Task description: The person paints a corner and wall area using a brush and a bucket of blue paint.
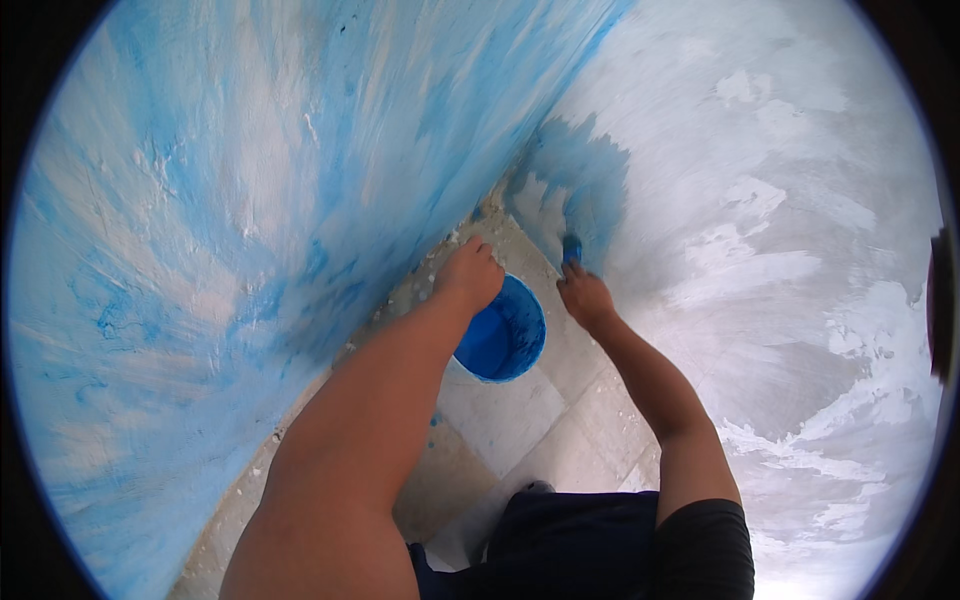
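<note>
My right hand [586, 298] grips a paintbrush [571, 249] whose head is blue with paint. The brush is at the low part of the right-hand wall [697, 210], just below a patch of wet-looking blue-grey paint [596, 169]. At the far side of a paint bucket [529, 360], my left hand [471, 276] is closed at the rim; the forearm hides part of that rim. Blue paint [484, 346] lies inside the bucket and streaks its inner wall. The bucket stands on the floor between my two arms.
A wall streaked in light blue and white [247, 225] rises close on the left and meets the right wall in a corner. Pale floor tiles [499, 420] bear blue drips and white crumbs. A dark object [939, 307] shows at the right rim.
</note>
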A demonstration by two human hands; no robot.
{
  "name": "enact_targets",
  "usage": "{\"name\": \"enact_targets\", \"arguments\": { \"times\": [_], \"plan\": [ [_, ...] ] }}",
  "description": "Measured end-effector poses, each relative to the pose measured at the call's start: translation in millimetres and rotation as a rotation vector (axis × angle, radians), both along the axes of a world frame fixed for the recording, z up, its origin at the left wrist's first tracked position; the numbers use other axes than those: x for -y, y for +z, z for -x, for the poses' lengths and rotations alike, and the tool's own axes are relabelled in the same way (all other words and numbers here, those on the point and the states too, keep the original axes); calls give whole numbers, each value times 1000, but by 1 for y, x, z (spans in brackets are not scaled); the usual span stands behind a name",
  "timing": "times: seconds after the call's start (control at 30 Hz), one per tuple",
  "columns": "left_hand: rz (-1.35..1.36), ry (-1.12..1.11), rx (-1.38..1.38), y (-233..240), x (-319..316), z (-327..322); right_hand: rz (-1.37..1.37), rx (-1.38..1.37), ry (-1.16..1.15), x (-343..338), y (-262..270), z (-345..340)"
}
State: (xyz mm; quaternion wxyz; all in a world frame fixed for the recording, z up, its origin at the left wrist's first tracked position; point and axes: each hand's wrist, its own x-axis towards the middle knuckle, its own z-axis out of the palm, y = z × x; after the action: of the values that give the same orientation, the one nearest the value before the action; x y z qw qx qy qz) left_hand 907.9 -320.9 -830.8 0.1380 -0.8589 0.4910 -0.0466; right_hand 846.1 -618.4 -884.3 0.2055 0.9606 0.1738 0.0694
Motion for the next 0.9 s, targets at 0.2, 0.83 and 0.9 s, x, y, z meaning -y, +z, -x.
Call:
{"name": "enact_targets", "arguments": {
  "times": [0.2, 0.83, 0.9],
  "plan": [
    [-21, 11, 24, 15, -13, -19, -65, -421, -332, -26, 0, -6],
    [247, 34, 373, 72, -45, -40, -35, 94, -8, -20, -11, -36],
    [237, 34, 341, 72, -42, -42, -38, 122, -66, -6, -30, -38]
  ]
}}
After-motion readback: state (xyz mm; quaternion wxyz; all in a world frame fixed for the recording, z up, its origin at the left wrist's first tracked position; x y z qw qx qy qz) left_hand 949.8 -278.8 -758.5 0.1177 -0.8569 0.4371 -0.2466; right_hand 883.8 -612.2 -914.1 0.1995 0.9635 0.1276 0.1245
